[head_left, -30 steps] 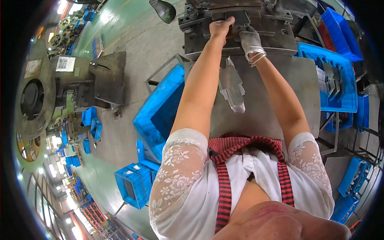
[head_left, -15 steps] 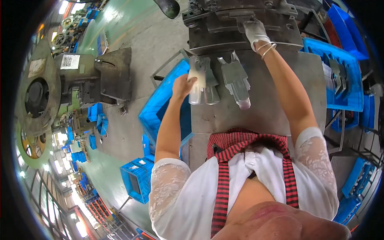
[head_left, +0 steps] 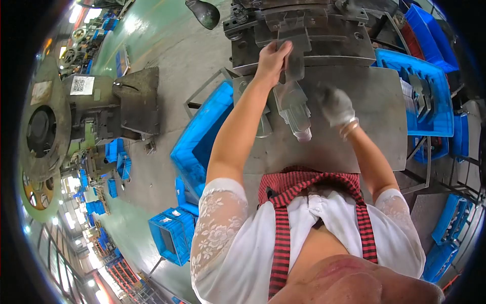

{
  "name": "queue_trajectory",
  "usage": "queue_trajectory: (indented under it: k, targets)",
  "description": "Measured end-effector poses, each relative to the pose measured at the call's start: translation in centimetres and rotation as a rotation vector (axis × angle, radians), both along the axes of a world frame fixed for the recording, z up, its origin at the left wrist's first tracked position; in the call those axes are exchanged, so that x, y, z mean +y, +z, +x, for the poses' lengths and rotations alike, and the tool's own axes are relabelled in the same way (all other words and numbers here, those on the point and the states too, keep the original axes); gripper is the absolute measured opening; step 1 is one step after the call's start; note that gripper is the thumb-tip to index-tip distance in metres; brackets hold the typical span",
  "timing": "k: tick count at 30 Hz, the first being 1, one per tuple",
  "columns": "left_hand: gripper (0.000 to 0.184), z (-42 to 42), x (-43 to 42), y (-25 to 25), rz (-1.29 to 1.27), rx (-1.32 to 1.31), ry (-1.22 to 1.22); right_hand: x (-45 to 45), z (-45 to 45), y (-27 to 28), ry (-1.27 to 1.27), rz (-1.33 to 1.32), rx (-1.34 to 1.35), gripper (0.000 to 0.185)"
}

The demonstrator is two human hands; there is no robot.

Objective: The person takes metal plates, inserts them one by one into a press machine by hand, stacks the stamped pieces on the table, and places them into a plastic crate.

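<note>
Bare, my left hand [head_left: 273, 61] grips a flat metal plate [head_left: 297, 48] by its left edge, with the plate's far end over the press die [head_left: 331, 43]. My right hand [head_left: 336, 107], in a whitish glove, is over the metal table [head_left: 349, 147]; motion blurs its fingers, so I cannot tell what they hold, if anything. Between the two hands lies a stack of shaped metal pieces [head_left: 295, 117], just below the plate's near end. Another metal piece [head_left: 264, 126] lies to the left of the stack, partly hidden by my left forearm.
A large blue bin [head_left: 190, 147] stands left of the table. At the right, another blue bin [head_left: 439, 114] holds metal parts. A dark rounded lamp-like object [head_left: 205, 14] hangs at the top. A heavy machine [head_left: 136, 101] stands at the far left.
My left hand has moved from the pieces at the table's left edge up to the die and now holds a plate. My gloved right hand has come back from the die to the table.
</note>
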State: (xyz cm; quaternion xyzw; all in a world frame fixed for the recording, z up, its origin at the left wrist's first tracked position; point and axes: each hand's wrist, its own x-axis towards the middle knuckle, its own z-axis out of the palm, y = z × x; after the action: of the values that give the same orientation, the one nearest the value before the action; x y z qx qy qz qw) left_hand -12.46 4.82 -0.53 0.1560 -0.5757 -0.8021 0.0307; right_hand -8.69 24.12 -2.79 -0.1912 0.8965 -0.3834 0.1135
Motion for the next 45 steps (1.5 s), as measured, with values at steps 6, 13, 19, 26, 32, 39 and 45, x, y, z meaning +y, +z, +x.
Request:
queue_trajectory:
  k: [6, 13, 19, 26, 32, 39, 45]
  targets:
    - [0.016, -7.7, 0.5, -0.5, -0.054, -0.141, 0.149, -7.2, -10.4, 0.2, -0.132, -0.807, -0.037, 0.029]
    - [0.054, 0.1, -4.5, 0.1, -1.207, -0.247, 0.085, -7.8, -13.7, -2.9, 0.015, -0.171, 0.618, 0.022]
    - [0.045, 13.8, -8.3, -5.9, -1.176, -0.822, -0.222, -8.1, -13.2, -2.4, -0.08, -0.304, 0.403, 0.021]
    - [0.027, 15.9, -10.2, -4.8, -0.777, -0.467, 0.078, -6.9, -12.7, -1.8, 0.016, -0.004, 0.537, 0.02]
    - [0.023, 10.6, -7.3, 1.8, -0.205, -0.078, 0.289, -6.1, -10.1, -6.8, 0.078, -1.028, -0.025, 0.029]
    - [0.02, -0.3, -0.8, 0.6, -0.1, 0.027, 0.088, 0.1, -1.0, -1.1, 0.118, 0.017, 0.123, 0.026]
    - [0.019, -7.8, 0.0, -0.5, -0.149, -0.046, 0.175, -6.4, -11.3, -0.4, -0.002, -0.229, 0.411, 0.024]
